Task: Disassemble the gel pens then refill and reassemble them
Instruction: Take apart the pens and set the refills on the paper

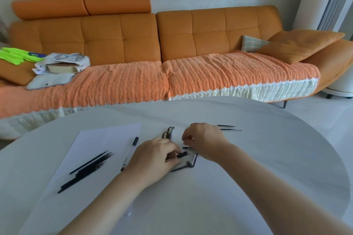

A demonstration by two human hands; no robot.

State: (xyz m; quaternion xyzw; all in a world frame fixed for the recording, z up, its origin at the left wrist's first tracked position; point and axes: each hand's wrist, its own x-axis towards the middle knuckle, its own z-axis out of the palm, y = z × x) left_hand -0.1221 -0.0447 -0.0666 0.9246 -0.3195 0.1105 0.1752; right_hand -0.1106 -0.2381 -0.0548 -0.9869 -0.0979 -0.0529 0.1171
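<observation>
My left hand [155,155] rests on the white table [248,158], its fingers closed on a gel pen [183,155] with a black grip. My right hand [203,137] hovers just beyond, fingers curled over small pen parts; what it pinches is hidden. Clear pen barrels [169,132] lie behind my left hand. More pen pieces [192,163] lie under both hands. A bundle of black refills [89,169] lies on a white paper sheet [99,139] at the left. One capped clear pen [130,150] lies on the paper's right edge. Two refills [228,128] lie to the right.
An orange sofa [172,44] with a knitted cover stands behind the table. Books, a bag and a green cloth [57,65] sit on its left end; cushions [298,46] sit on its right end. The table's curved edge runs past my right forearm.
</observation>
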